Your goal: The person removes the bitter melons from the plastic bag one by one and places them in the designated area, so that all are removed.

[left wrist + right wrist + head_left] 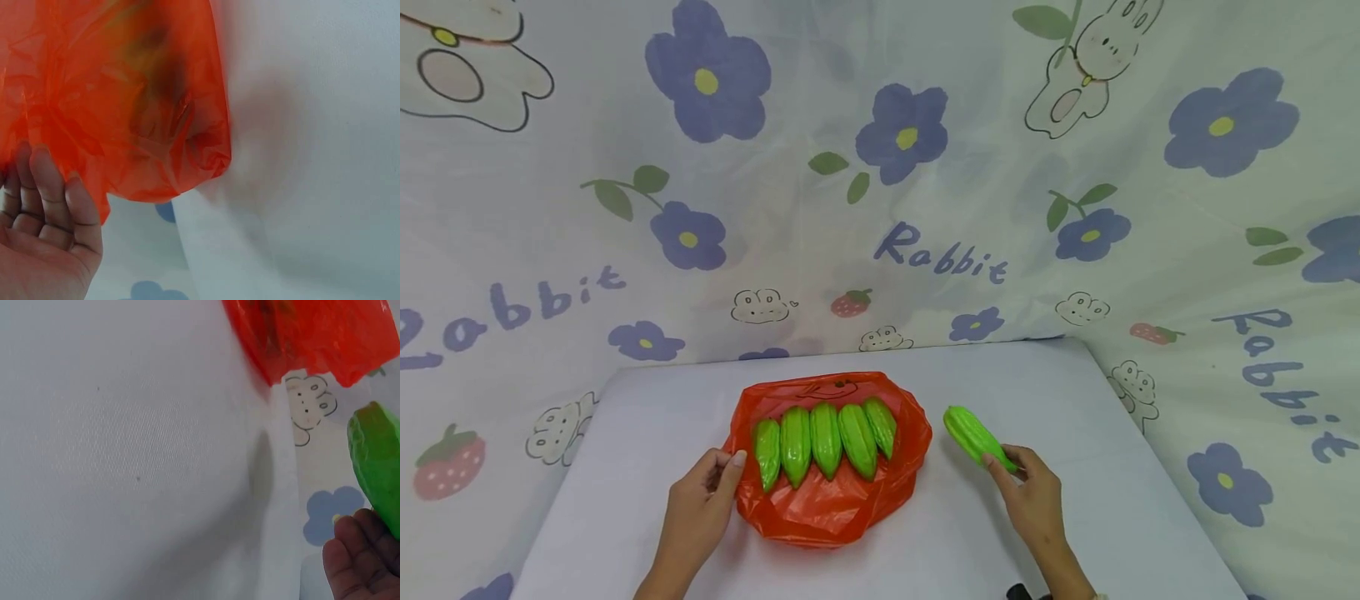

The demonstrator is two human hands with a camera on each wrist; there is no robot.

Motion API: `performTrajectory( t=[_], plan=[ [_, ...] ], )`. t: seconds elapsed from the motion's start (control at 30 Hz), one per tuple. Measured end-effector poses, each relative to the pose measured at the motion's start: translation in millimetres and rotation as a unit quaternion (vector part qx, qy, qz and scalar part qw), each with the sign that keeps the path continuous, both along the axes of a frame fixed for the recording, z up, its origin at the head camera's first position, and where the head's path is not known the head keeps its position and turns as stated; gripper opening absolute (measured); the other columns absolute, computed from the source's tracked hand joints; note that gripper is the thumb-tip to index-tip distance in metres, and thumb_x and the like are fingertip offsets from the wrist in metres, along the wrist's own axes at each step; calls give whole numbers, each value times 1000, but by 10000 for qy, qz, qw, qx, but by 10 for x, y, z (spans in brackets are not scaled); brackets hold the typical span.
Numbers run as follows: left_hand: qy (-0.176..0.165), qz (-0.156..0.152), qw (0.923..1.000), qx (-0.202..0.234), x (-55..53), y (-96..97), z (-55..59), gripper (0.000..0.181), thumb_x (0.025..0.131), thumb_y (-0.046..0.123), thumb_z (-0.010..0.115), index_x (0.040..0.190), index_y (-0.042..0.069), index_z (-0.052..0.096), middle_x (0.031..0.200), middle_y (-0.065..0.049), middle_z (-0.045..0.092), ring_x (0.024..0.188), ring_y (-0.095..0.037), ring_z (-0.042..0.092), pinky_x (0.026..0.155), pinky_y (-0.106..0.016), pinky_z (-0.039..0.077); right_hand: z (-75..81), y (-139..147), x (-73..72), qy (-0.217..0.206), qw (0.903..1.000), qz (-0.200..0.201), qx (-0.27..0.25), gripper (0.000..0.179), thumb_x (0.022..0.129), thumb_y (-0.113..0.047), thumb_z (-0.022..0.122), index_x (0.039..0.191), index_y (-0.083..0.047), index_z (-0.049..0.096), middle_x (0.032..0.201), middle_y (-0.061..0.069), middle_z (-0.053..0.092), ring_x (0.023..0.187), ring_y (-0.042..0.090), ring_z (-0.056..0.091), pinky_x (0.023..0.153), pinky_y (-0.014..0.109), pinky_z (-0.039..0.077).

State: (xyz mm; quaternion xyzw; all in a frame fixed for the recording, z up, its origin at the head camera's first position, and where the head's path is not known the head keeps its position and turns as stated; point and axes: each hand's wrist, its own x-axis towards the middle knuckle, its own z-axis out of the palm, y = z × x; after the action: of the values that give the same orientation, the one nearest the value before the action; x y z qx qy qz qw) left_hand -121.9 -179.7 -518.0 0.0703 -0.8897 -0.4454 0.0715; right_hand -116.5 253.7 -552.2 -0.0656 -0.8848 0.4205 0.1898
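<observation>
five green fruits (826,442) lie in the red bag (820,512), just right of my left hand (698,493), whose thumb and fingers pinch its rim. my right hand (1032,492) is clamped on the near end of a sixth fruit (972,435), which points ahead and leftward from it, apart from the bag. i judge the step to be shifting this fruit into or out of the bag, i cannot tell which; the next move calls for a firm pinch and steady rim.

L hand (50,231) @ red plstc bag (131,119)
</observation>
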Motion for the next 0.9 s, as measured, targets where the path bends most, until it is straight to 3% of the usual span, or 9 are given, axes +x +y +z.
performTrajectory(
  t=[0.3,0.47,0.7,0.9],
  plan=[
    [3,-2,10000,-36,-1,0,9,33,109,40,57,98,9,61,77,-2,55,72,-16,51,59,-23,46,-153,102,-107,-4,9997,-160,169,39,97,-25,78,118,7,70,111,19,72,101,34,72,85,45,60],
    [-33,-28,10000,-13,-1,-5,11,34,109,40,57,99,9,62,77,-2,56,72,-16,51,59,-23,46,-255,165,-146,-298,9990,-296,166,43,98,-31,77,119,7,70,113,21,72,101,34,72,85,43,60],
    [-224,-27,9997,-10,-2,10,19,37,109,43,55,100,8,61,79,-3,56,74,-18,52,60,-23,46,-319,193,-191,-919,9943,-491,241,52,100,-45,71,118,3,72,106,17,75,88,24,68,69,30,54],
    [-322,-17,9995,-33,1,15,28,38,109,44,54,101,8,60,79,-4,56,75,-19,52,60,-24,46,-344,172,-261,-1098,9916,-636,245,56,101,-50,67,117,3,73,100,14,74,82,22,63,67,31,50]
  ],
)
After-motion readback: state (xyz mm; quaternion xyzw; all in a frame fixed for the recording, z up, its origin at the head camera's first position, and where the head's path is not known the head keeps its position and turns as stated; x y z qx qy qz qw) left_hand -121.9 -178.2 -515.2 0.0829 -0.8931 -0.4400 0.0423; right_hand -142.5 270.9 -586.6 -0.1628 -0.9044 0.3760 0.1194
